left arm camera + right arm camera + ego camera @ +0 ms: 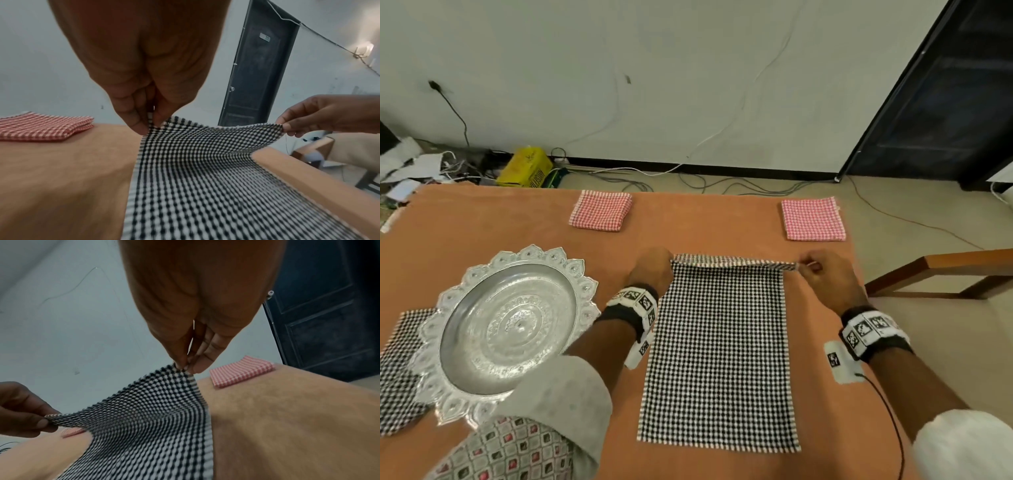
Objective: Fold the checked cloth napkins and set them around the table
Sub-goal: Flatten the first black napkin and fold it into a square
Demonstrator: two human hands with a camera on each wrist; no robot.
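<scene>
A black-and-white checked napkin (719, 356) lies spread on the orange tablecloth in front of me. My left hand (654, 270) pinches its far left corner (152, 126) and my right hand (822, 274) pinches its far right corner (183, 368). Both corners are lifted a little off the table, so the far edge curls up. Two folded red-and-white checked napkins lie along the far edge, one at the middle (601, 210) and one at the right (813, 219). Another black-and-white checked napkin (397, 370) lies partly under the tray at the near left.
An ornate silver tray (506, 329) stands on the table's left half, close to my left forearm. A small white tag (840, 363) with a black cable lies by my right wrist. A wooden chair (941, 274) stands off the table's right edge. Boxes and cables clutter the floor behind.
</scene>
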